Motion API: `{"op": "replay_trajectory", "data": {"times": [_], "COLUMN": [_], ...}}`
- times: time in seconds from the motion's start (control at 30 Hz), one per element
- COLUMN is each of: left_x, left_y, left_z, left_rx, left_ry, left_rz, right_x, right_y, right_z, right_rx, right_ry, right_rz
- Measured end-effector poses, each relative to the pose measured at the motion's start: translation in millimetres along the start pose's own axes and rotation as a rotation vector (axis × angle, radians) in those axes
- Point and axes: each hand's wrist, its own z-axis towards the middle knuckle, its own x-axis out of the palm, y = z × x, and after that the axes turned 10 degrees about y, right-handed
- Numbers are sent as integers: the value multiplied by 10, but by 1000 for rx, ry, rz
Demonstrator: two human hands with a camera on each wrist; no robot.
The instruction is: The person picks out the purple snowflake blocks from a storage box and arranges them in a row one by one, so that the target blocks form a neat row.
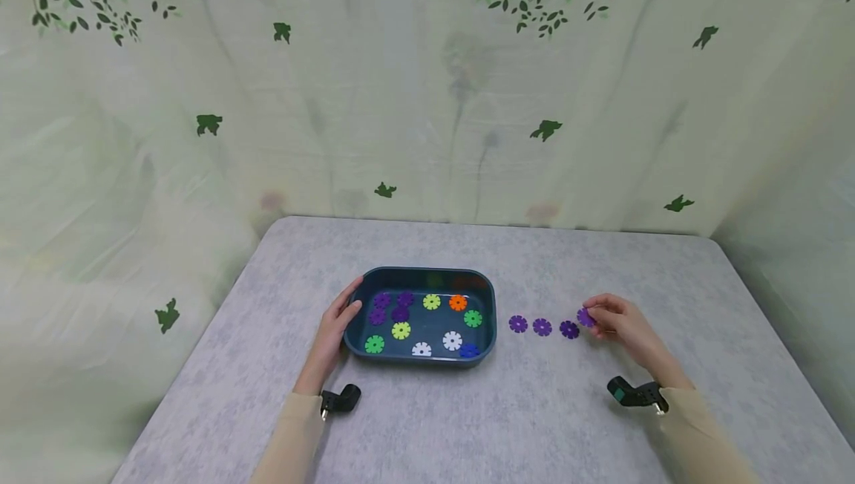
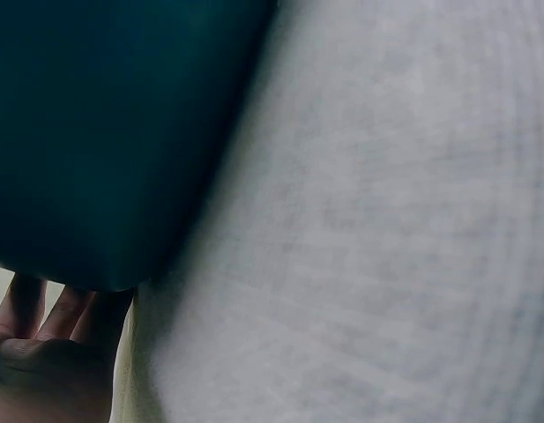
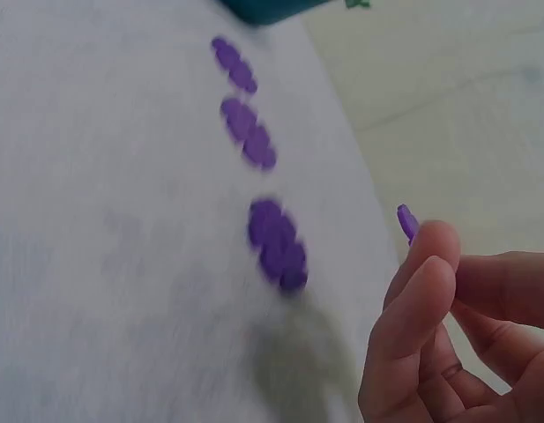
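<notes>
My left hand [image 1: 327, 332] holds the left end of a dark teal tray [image 1: 414, 359], thumb at the rim and fingers along the outer wall. Between thumb and fingertips, my right hand [image 1: 621, 324] pinches a purple notched flower-shaped disc [image 1: 584, 317], raised above the tabletop in the right wrist view. Just left of that hand, three more purple discs lie in a row: one nearest the tray [image 1: 517, 324], a middle one [image 1: 542, 327] and a darker one [image 1: 569, 329]. Inside the tray are several discs in purple, yellow, orange [image 1: 458, 303], green [image 1: 375, 344], white and blue.
A grey mottled cloth covers the table [image 1: 508, 424]. Behind and beside it hangs a pale curtain [image 1: 427, 98] with leaf prints. Black wrist cameras are strapped to the left wrist [image 1: 342, 398] and right wrist [image 1: 637, 393].
</notes>
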Motion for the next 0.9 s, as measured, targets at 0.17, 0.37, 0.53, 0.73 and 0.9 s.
{"op": "replay_trajectory", "data": {"times": [0.17, 0.37, 0.53, 0.73, 0.9], "left_x": [1, -3, -3, 1, 1], "left_y": [-5, 1, 5, -2, -7], "left_z": [-8, -15, -9, -1, 6], "left_rx": [-5, -10, -8, -16, -25], "left_ry": [-5, -12, -9, -10, -17], "left_rz": [-1, 2, 3, 10, 17], "right_x": [-90, -72, -33, -9, 59], "right_y": [-119, -177, -180, -86, 131], "right_z": [-86, -99, -89, -56, 21], "right_rx": [40, 77, 80, 61, -4], "right_ry": [-35, -40, -61, -87, -43], "right_rz": [-75, -173, -250, -291, -193]}}
